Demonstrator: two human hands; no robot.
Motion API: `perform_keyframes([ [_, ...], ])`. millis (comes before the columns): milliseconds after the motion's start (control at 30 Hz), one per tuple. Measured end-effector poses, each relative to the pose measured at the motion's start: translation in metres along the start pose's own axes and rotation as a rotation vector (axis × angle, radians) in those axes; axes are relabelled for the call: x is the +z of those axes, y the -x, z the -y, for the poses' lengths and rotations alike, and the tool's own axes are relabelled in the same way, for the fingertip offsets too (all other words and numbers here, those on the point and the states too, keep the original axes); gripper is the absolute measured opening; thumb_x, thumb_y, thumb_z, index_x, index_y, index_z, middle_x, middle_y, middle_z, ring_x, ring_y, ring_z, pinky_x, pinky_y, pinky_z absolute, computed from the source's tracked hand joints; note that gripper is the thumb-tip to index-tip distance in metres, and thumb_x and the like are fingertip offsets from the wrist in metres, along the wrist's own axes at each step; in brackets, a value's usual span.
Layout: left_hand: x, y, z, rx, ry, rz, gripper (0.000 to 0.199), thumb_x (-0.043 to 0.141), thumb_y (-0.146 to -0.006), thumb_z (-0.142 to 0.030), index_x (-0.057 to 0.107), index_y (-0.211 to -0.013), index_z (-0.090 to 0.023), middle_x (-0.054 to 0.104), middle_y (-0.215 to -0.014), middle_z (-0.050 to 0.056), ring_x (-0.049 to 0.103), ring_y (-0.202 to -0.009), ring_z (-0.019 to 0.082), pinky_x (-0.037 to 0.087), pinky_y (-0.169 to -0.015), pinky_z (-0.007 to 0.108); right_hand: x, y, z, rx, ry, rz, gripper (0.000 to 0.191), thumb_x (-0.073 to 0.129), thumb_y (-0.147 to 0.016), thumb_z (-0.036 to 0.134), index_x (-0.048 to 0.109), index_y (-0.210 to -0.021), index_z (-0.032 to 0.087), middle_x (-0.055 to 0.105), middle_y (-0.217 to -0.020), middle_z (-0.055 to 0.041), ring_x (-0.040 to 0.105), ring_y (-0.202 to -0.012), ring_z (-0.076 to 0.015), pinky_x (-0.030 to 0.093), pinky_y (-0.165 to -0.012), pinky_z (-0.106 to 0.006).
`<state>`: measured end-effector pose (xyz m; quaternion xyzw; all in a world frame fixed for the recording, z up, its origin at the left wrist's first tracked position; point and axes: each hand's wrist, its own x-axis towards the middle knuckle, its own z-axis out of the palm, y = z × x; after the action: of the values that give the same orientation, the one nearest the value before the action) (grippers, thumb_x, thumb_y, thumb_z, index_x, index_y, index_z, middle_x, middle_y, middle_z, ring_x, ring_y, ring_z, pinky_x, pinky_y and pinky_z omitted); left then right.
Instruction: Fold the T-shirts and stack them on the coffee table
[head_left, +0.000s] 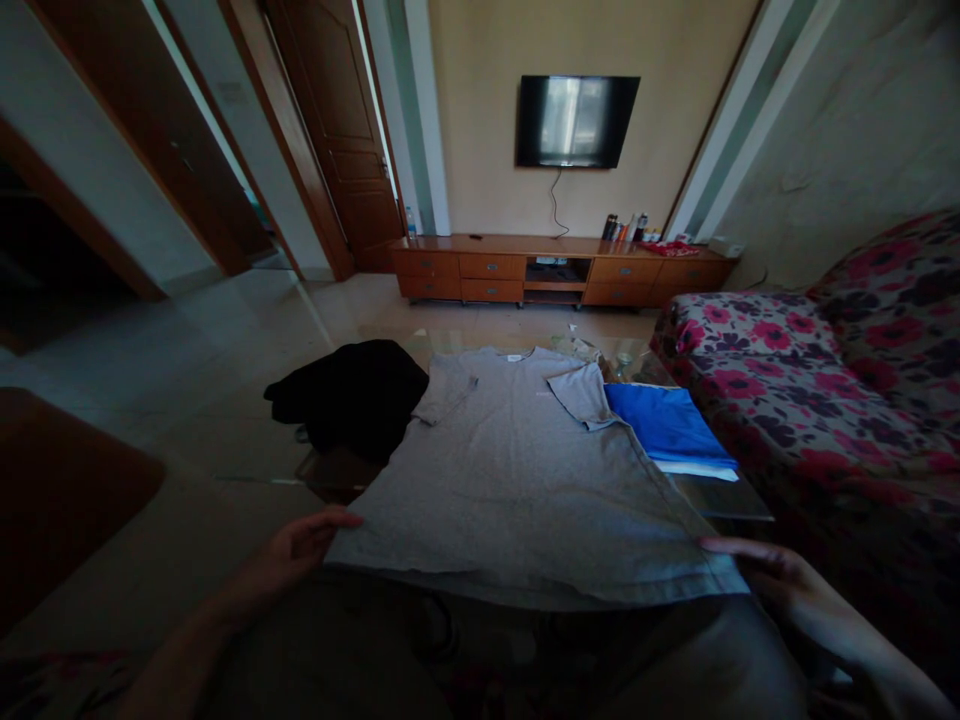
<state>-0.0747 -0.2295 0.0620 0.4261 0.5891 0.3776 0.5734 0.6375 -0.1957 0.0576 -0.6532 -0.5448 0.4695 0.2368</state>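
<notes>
A grey T-shirt (517,480) lies spread out over a glass-topped table, its collar toward the far side and its hem toward me. My left hand (307,540) pinches the shirt's near left corner between thumb and fingers. At the near right corner, my right hand (765,570) grips the hem, with some fingers hidden under the cloth. Both sleeves lie out to the sides, the right one folded a little inward. Beyond the left sleeve sits a bunched black garment (360,390). A folded blue cloth (667,425), with white cloth below it, rests beside the right sleeve.
The glass table (720,498) shows at its right edge. A flowered sofa (840,400) runs along the right side. Against the far wall stands a low wooden cabinet (487,265), with a television (577,120) above it. A brown piece of furniture (67,490) is at left.
</notes>
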Motion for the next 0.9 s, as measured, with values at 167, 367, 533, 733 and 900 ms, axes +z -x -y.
perform_keyframes([
  [167,0.008,-0.025,-0.006,0.253,-0.359,-0.207,0.043,0.083,-0.065,-0.058,0.081,-0.090,-0.023,0.074,-0.115,0.011,0.063,-0.116,0.034,0.048,-0.108,0.046,0.008,-0.014,-0.010,0.060,-0.310,0.070,0.059,0.080,-0.072,0.054,0.076,-0.122,0.024,0.072,-0.126,-0.0137,0.067,-0.117,-0.0412,0.055,-0.103,-0.048],
  [367,0.007,-0.032,-0.005,0.439,-0.470,-0.322,0.042,0.078,-0.071,-0.066,0.075,-0.080,-0.025,0.068,-0.121,0.009,0.060,-0.121,0.029,0.047,-0.107,0.038,0.004,-0.010,0.006,-0.067,-0.147,0.040,0.055,0.078,-0.074,0.063,0.080,-0.112,0.023,0.074,-0.122,-0.0119,0.067,-0.115,-0.0392,0.054,-0.102,-0.048],
  [533,-0.007,-0.022,-0.005,0.372,-0.356,-0.196,0.039,0.074,-0.079,-0.061,0.073,-0.092,-0.025,0.070,-0.125,0.009,0.064,-0.114,0.029,0.051,-0.101,0.038,-0.012,-0.004,0.006,-0.242,0.024,-0.070,0.045,0.072,-0.080,0.065,0.084,-0.092,0.024,0.060,-0.144,-0.0110,0.053,-0.135,-0.0379,0.044,-0.112,-0.041],
  [733,-0.024,-0.010,0.000,0.351,-0.371,-0.280,0.036,0.075,-0.082,-0.053,0.069,-0.101,-0.023,0.073,-0.112,0.005,0.066,-0.103,0.025,0.053,-0.094,0.033,-0.020,0.005,-0.007,-0.202,-0.080,0.018,0.045,0.068,-0.084,0.063,0.081,-0.101,0.024,0.064,-0.139,-0.0135,0.056,-0.130,-0.0411,0.045,-0.112,-0.047],
  [900,-0.022,0.001,-0.001,0.278,-0.277,-0.223,0.040,0.086,-0.069,-0.050,0.074,-0.096,-0.023,0.073,-0.116,0.007,0.067,-0.109,0.029,0.055,-0.097,0.038,-0.014,0.012,0.004,-0.212,-0.110,0.054,0.041,0.071,-0.085,0.058,0.080,-0.102,0.022,0.074,-0.116,-0.0119,0.067,-0.109,-0.0355,0.054,-0.098,-0.041],
])
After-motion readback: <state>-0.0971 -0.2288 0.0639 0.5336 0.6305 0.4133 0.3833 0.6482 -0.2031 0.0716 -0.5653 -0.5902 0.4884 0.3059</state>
